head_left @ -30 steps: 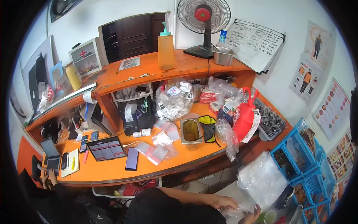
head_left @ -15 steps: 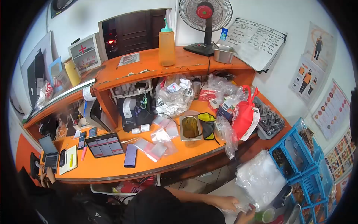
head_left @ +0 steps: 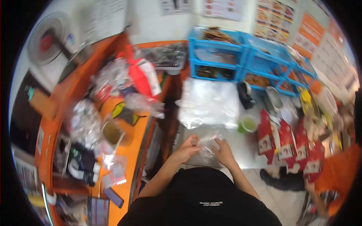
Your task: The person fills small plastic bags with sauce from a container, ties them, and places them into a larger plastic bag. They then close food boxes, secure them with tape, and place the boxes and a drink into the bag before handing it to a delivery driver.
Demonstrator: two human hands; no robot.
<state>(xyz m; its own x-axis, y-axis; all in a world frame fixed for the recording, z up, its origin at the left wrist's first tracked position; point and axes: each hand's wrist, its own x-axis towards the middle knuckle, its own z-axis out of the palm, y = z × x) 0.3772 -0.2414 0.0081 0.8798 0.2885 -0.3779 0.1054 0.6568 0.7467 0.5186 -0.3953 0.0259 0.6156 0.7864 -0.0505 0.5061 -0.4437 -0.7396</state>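
A crumpled clear plastic bag [head_left: 206, 150] is stretched between my two hands, just over the near edge of the metal table [head_left: 247, 150]. My left hand [head_left: 186, 148] pinches its left side with bent fingers. Opposite it, my right hand [head_left: 224, 152] grips the other side, thumb and fingers curled in. Right beyond the hands lies a flat stack of clear plastic bags [head_left: 209, 103]. A clear cup with green contents [head_left: 247, 123] stands to the right of that stack.
Several red boxes [head_left: 266, 135] line the table's right side. Blue stacked baskets [head_left: 215, 49] stand at the back. To the left, the orange counter [head_left: 130, 154] holds a red bag [head_left: 141, 75] and loose plastic. An orange-shirted person [head_left: 339, 171] is at the far right.
My view has swung right from the counter to the metal table. Both hands and the plastic now appear in the middle, and the red boxes and another person have come into sight.
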